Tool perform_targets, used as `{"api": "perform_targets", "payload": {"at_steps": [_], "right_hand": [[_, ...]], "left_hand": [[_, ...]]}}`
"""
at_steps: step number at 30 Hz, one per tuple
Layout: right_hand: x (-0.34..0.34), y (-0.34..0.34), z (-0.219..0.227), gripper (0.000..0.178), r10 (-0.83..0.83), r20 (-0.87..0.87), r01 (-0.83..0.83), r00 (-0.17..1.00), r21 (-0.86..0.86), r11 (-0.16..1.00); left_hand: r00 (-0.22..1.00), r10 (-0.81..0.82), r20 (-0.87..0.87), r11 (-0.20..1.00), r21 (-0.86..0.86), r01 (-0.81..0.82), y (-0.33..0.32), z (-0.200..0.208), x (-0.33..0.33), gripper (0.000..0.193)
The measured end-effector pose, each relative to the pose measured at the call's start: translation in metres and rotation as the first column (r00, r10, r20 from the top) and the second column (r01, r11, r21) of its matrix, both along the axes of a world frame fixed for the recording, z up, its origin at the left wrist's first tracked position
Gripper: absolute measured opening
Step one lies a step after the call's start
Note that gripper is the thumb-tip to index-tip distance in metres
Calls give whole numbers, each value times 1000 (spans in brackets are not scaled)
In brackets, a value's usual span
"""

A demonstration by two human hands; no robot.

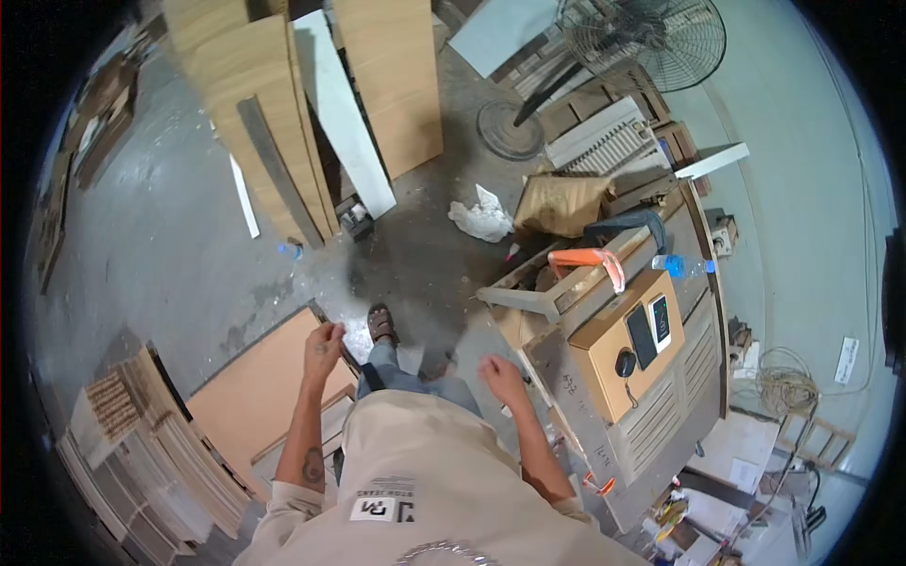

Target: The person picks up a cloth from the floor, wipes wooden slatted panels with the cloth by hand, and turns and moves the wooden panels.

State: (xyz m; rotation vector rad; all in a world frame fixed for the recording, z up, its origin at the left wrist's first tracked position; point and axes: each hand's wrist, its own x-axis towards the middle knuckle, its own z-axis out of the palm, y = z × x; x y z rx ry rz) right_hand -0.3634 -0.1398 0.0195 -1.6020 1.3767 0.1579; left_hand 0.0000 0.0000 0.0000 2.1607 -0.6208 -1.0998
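Note:
My left hand (324, 347) hangs in the air at the left of my body, its fingers curled in and nothing visible in them. Below it lies a light brown board (260, 377). On the other side, my right hand (500, 377) is loosely closed too, holding nothing that I can see. It is nearest to the wooden workbench (623, 462) but apart from its edge. A cardboard box (604, 373) rests on that bench, with a black phone (641, 337), a white-edged phone (660, 322) and a black mouse-like object (625, 362) on top.
An orange-handled saw (580, 258) and a water bottle (681, 266) lie by the box. Ahead stand tall wood panels (396, 85), a pedestal fan (651, 38) and a crumpled white bag (483, 219). Stacked boards (160, 462) are at the near left.

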Motion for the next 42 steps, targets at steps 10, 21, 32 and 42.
{"api": "perform_targets", "payload": {"at_steps": [10,21,32,42], "right_hand": [[54,-161,-96,24,-265,75,259,961,75,963],[84,-310,-410,40,168,-307,-171,937,16,985],[123,-475,-666,52,54,-474,22,879,152,988],[114,-436,-585,35,-215,-342,119,915,-281,952]], "left_hand": [[930,229,-289,970,150,-193,4,-22,49,24],[902,416,-114,504,855,-124,110,46,49,51],[934,354,-42,289,955,-66,-75,-48,36,45],[982,127,-142,528,848,54,-61,-123,93,39]]}}
